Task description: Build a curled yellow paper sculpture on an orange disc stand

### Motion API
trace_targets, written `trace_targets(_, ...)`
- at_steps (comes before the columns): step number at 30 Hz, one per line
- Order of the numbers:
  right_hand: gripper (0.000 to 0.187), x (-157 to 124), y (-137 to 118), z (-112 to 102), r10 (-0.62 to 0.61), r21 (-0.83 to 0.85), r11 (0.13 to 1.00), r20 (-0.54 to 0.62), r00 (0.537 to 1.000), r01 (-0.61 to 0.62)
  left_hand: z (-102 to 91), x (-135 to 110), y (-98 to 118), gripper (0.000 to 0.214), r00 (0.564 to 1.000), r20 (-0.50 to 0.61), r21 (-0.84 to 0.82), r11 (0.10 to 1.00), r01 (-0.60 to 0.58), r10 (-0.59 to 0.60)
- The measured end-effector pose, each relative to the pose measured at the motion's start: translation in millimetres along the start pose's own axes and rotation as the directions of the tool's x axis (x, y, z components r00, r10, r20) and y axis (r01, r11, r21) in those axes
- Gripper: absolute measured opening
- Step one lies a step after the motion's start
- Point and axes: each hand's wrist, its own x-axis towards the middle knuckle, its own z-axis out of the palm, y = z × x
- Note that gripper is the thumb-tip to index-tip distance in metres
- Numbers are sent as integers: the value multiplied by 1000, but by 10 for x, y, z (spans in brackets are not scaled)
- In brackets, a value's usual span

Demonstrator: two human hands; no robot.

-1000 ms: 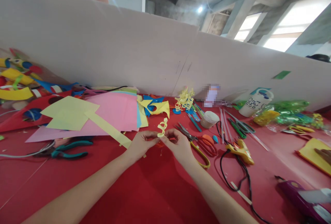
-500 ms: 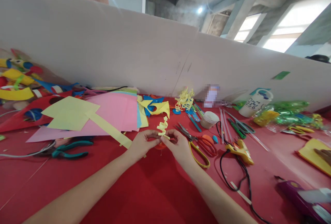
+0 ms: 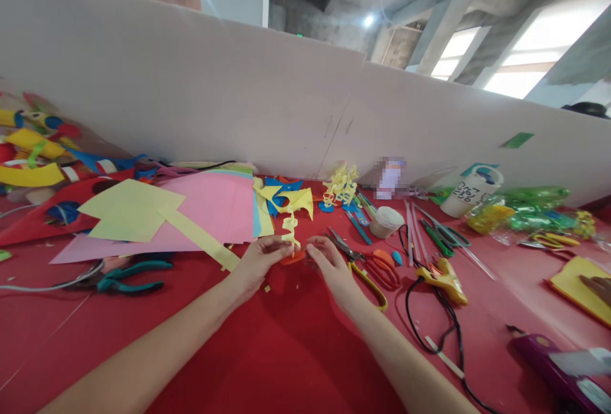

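My left hand (image 3: 260, 264) pinches the lower end of a curled pale yellow paper strip (image 3: 290, 230), which stands upright in loose spirals. Right below the strip lies a small orange disc (image 3: 293, 258), partly hidden by the fingers. I cannot make out whether the strip touches the disc. My right hand (image 3: 331, 267) is just to the right of the disc, apart from the strip, its fingers slightly spread with nothing visible in them. Close to its right side lie scissors with yellow-and-red handles (image 3: 367, 286).
Yellow and pink paper sheets (image 3: 210, 210) lie to the left, with teal-handled pliers (image 3: 131, 276) in front. At the back are a bunch of yellow curls (image 3: 341, 185) and a white cup (image 3: 386, 221). A yellow glue gun (image 3: 446, 281) with a black cord is on the right; another person's hand (image 3: 599, 288) rests farther right.
My right hand has let go of the curled strip and drawn slightly to the right. My left hand and the strip have shifted a little left, so the orange disc shows more.
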Motion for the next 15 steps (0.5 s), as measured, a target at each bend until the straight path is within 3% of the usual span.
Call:
trace_targets(5,29,-56,-58,38,42,28,999,92,995,-45,4,-26,23,20,999,-26,38,999,-17,18)
trace_targets(11,26,-74,-44,13,32,-70,997,141,989,-23,25,-53,75,15,997,4,190,979,-72,72)
trace_targets(15,22,-49,-14,-6,-49,-154,986,128,991,69,43,-68,89,12,989,44,263,954,-147,140)
